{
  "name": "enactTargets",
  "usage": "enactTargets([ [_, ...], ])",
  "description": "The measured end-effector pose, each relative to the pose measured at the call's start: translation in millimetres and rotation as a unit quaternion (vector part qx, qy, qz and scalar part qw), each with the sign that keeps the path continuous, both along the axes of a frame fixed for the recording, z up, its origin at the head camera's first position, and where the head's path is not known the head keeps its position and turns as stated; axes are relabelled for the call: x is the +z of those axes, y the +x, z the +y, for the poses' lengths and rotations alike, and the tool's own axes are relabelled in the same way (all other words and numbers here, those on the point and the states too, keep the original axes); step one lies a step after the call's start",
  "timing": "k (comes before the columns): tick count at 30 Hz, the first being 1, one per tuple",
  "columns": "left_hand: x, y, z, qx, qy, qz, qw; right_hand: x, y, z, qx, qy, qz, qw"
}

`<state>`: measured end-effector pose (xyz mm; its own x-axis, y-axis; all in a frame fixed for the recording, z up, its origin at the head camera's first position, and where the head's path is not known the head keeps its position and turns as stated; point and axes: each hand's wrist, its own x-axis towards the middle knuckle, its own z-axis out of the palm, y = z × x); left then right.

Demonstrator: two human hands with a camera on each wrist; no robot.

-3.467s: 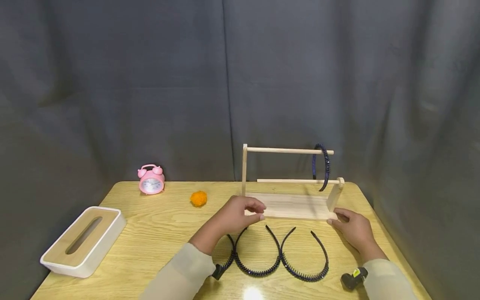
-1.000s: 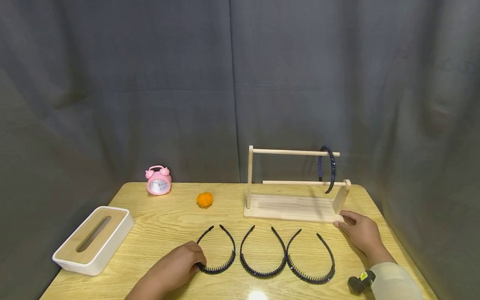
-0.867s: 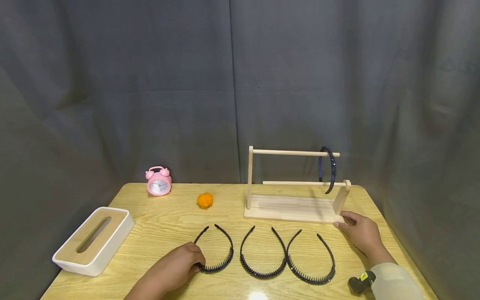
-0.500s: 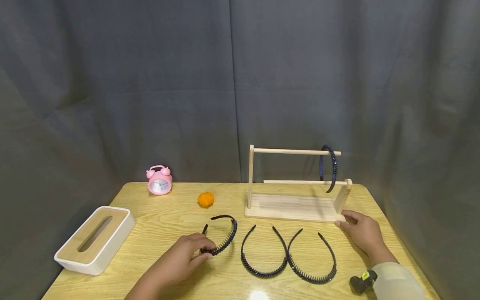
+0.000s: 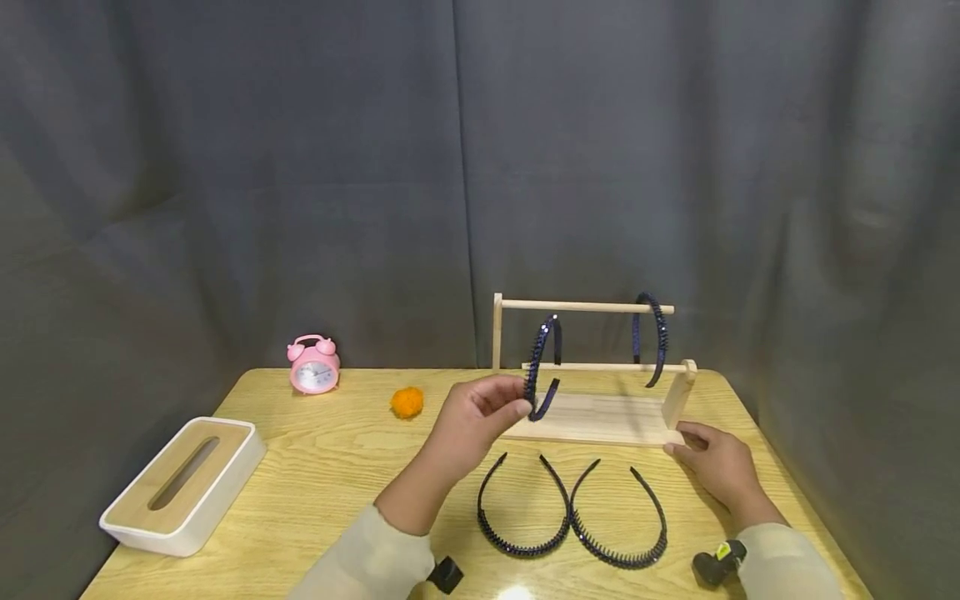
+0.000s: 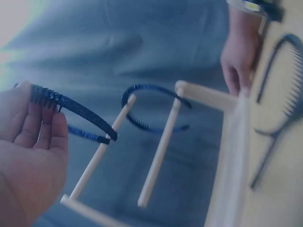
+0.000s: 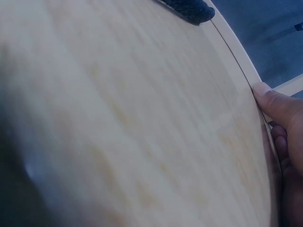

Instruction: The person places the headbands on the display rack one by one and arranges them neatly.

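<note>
My left hand pinches a dark sequined headband with comb teeth and holds it up in front of the wooden rack. In the left wrist view, this headband overlaps the upper rod; I cannot tell whether it touches. My right hand grips the right end of the rack's base, its thumb on the edge. Another headband hangs over the upper rod near its free end. Two more, a left headband and a right headband, lie side by side before the rack.
A lower rod extends leftward from the rack's short right post. On the left stand a tissue box and a pink alarm clock. An orange pompom lies between clock and rack. A grey curtain hangs behind the table.
My left hand has taken the leftmost headband from the table, lifted it and carried it rightward, turning it upright near the rack. My right hand stays at the rack's base.
</note>
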<state>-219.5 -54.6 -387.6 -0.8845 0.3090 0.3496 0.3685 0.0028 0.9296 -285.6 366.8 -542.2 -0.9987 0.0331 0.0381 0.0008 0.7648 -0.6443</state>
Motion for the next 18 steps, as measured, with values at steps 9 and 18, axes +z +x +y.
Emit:
enactTargets([
  [9, 36.0, -50.9, 58.7, -0.013, 0.057, -0.050, 0.9970, -2.2, -1.0, 1, 0.004, -0.008, 0.005, 1.0000],
  [18, 49.4, -77.6, 91.4, -0.005, 0.018, -0.042, 0.9989, 1.1, 1.8, 0, -0.001, -0.023, 0.006, 0.9997],
])
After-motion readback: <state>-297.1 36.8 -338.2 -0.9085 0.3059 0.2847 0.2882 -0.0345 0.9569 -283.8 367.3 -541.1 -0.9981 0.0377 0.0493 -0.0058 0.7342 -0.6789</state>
